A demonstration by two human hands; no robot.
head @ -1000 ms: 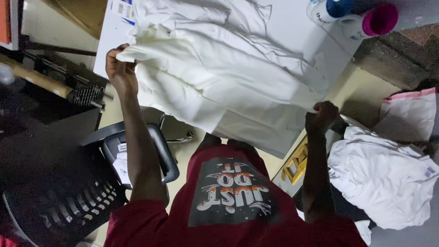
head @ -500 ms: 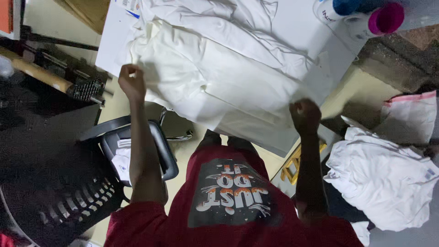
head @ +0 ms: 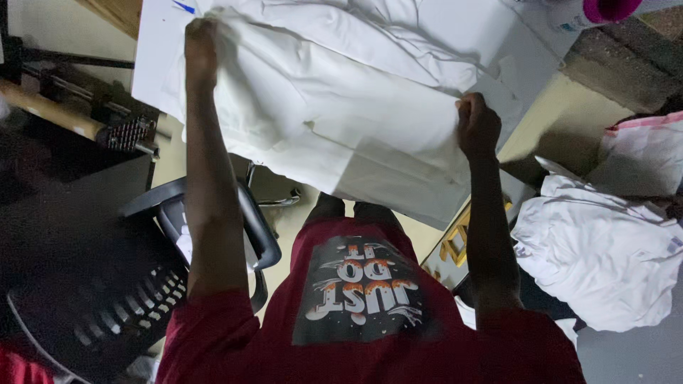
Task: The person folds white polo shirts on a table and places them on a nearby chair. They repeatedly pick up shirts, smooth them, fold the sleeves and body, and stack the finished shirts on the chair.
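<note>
White garment: spread over the white table, filling the upper middle of the view, its lower edge hanging past the near table edge.
Left hand: at 11 o'clock, clenched on the garment's far left edge.
Right hand: at 2 o'clock, fist closed on the garment's right edge.
Black office chair: at 8 o'clock, beside the left arm.
Pile of white cloth: at 4 o'clock, well apart from the table.
Pink-capped container: at 1 o'clock, on the table's far corner.
</note>
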